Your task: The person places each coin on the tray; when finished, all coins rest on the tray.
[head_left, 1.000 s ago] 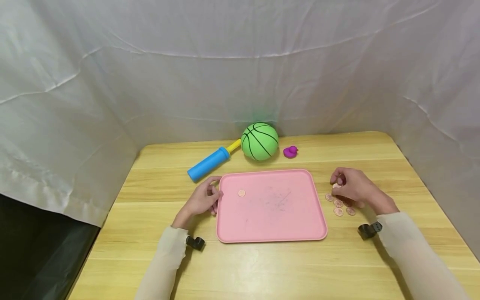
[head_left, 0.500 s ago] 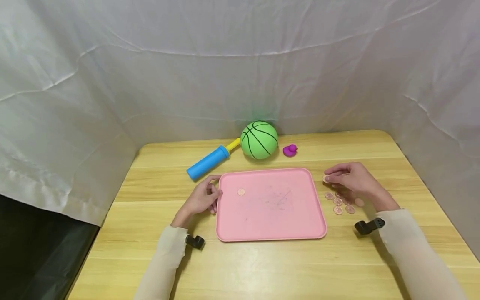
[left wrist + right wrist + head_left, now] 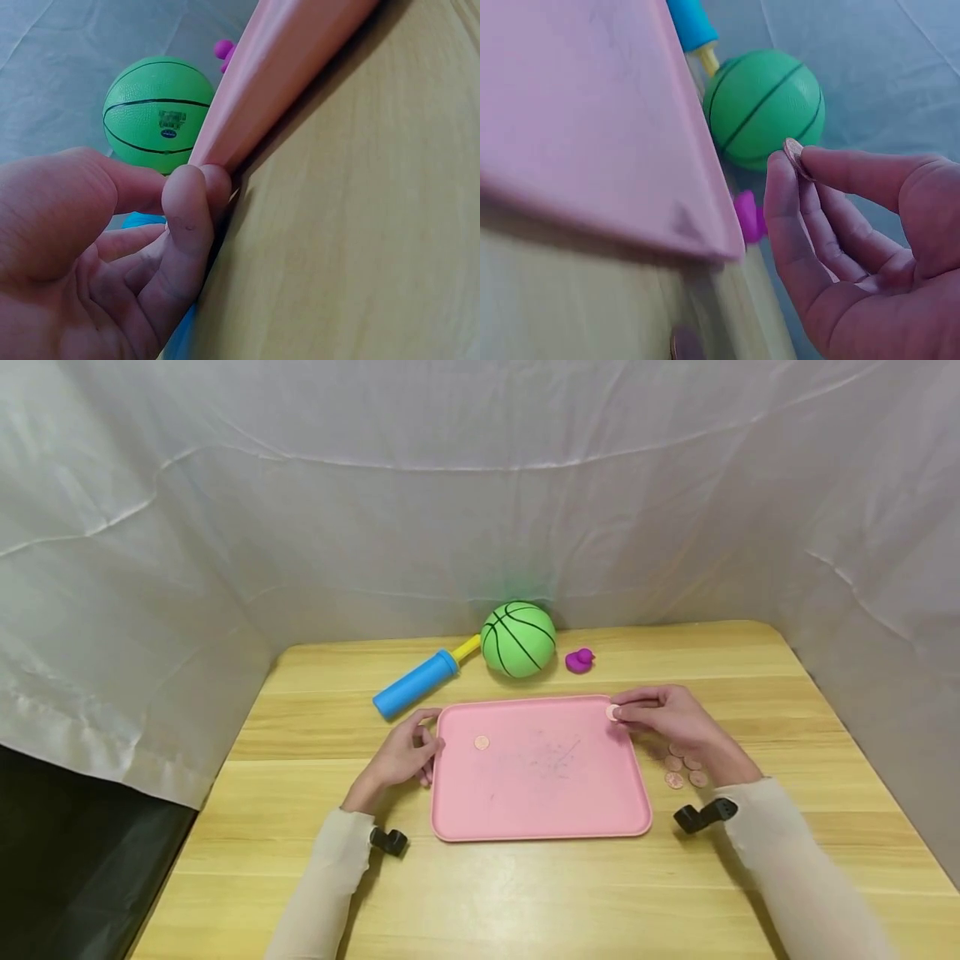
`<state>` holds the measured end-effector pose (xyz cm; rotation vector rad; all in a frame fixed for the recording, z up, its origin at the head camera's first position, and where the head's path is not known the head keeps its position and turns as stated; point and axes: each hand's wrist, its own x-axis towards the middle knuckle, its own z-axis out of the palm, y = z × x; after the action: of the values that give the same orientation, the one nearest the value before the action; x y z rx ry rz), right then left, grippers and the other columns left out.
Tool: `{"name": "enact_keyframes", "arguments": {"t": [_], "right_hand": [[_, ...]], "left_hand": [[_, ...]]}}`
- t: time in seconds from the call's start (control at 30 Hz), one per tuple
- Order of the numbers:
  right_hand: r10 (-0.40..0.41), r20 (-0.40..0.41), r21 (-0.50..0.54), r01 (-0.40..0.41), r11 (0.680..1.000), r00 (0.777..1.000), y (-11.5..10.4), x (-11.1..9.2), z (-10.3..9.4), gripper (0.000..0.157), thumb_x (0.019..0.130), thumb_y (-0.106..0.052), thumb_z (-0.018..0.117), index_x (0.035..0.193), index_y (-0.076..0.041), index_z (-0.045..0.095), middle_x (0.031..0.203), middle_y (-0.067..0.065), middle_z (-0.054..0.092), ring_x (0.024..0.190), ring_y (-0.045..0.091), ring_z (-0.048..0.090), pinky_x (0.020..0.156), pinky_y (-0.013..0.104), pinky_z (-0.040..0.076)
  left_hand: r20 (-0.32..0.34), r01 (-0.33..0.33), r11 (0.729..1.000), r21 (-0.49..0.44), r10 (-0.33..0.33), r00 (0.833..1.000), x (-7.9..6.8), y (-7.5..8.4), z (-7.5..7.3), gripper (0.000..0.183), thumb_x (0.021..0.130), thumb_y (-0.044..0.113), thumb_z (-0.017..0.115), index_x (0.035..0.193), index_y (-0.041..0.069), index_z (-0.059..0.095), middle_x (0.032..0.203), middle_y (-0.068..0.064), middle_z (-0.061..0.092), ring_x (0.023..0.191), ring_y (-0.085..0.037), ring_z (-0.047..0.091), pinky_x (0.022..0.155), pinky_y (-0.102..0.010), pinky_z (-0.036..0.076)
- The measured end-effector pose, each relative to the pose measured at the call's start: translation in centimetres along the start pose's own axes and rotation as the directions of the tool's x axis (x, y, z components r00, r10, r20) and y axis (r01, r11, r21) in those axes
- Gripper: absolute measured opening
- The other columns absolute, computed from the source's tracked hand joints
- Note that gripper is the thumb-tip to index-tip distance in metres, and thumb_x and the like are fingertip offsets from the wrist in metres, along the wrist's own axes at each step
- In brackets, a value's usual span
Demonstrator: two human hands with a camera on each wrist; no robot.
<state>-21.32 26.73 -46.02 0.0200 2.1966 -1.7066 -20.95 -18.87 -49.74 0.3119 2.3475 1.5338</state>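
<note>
My right hand (image 3: 667,714) pinches a copper coin (image 3: 613,712) between thumb and fingertips, above the back right corner of the pink tray (image 3: 540,827). The right wrist view shows that coin (image 3: 796,157) held on edge, clear of the tray. At the tray's left rim, my left hand (image 3: 402,753) grips the edge with thumb and curled fingers (image 3: 187,217). Another coin (image 3: 482,742) lies flat inside the tray, towards its back left. Several more coins (image 3: 674,780) lie on the table right of the tray, partly hidden beneath my right hand.
Behind the tray sit a green ball (image 3: 519,640) with black lines, a blue hand pump (image 3: 416,684) with a yellow end, and a purple toy duck (image 3: 580,661). Pale cloth (image 3: 375,527) hangs around the back and sides of the wooden table (image 3: 525,902).
My right hand has lifted one coin from the group on the table and carried it left to the tray's back right corner. The left hand stays at the left rim.
</note>
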Motion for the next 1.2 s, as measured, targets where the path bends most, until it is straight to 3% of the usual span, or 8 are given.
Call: {"name": "enact_keyframes", "arguments": {"t": [0.13, 0.37, 0.7, 0.97, 1.2], "right_hand": [[-0.018, 0.032, 0.035, 0.016, 0.999, 0.999, -0.4, 0.5, 1.5, 0.055, 0.102, -0.019, 0.081, 0.143, 0.012, 0.064, 0.109, -0.003, 0.084, 0.101, 0.008, 0.081, 0.097, 0.027, 0.068], [-0.015, 0.134, 0.183, -0.01, 0.983, 0.991, -0.7, 1.5, 4.3, 0.051, 0.103, -0.001, 0.073, 0.145, 0.02, 0.055, 0.103, 0.001, 0.085, 0.099, 0.017, 0.084, 0.101, 0.039, 0.067], [-0.011, 0.193, 0.091, -0.007, 0.996, 0.981, -1.5, 3.0, 8.2, 0.038, 0.102, 0.0, 0.073, 0.137, 0.015, 0.066, 0.118, 0.021, 0.082, 0.106, 0.025, 0.083, 0.1, 0.037, 0.068], [-0.014, 0.13, 0.004, 0.013, 1.0, 0.991, -2.2, 4.4, 12.1, 0.031, 0.1, -0.002, 0.077, 0.128, 0.008, 0.074, 0.114, 0.022, 0.081, 0.095, 0.02, 0.083, 0.088, 0.033, 0.071], [-0.069, 0.1, -0.095, 0.078, 0.992, 0.993, -2.7, 5.0, 14.8, 0.023, 0.098, -0.007, 0.081, 0.117, 0.005, 0.079, 0.105, 0.019, 0.083, 0.087, 0.018, 0.082, 0.082, 0.03, 0.071]], "left_hand": [[-0.001, 0.002, 1.0, 0.007, -0.002, 1.0, 0.0, 0.0, -0.1, 0.056, 0.109, 0.002, 0.062, 0.162, 0.003, 0.044, 0.085, -0.015, 0.065, 0.051, -0.016, 0.064, 0.047, -0.029, 0.062], [-0.005, -0.008, 1.0, 0.022, 0.008, 1.0, 0.2, 0.1, -0.1, 0.056, 0.109, 0.002, 0.062, 0.162, 0.003, 0.044, 0.085, -0.015, 0.066, 0.051, -0.016, 0.065, 0.047, -0.031, 0.062], [-0.007, -0.014, 0.999, 0.04, 0.015, 1.0, 0.3, 0.1, 0.1, 0.055, 0.11, 0.004, 0.062, 0.161, 0.003, 0.044, 0.086, -0.015, 0.066, 0.051, -0.015, 0.064, 0.046, -0.032, 0.062], [-0.014, -0.02, 0.999, 0.042, 0.02, 1.0, 0.2, 0.2, 0.0, 0.055, 0.109, 0.002, 0.062, 0.161, 0.002, 0.044, 0.085, -0.015, 0.066, 0.05, -0.015, 0.064, 0.046, -0.03, 0.061], [-0.014, -0.015, 0.999, 0.047, 0.015, 1.0, 0.1, 0.0, 0.1, 0.056, 0.109, 0.002, 0.062, 0.161, 0.002, 0.044, 0.085, -0.014, 0.066, 0.049, -0.015, 0.063, 0.045, -0.03, 0.061]]}}
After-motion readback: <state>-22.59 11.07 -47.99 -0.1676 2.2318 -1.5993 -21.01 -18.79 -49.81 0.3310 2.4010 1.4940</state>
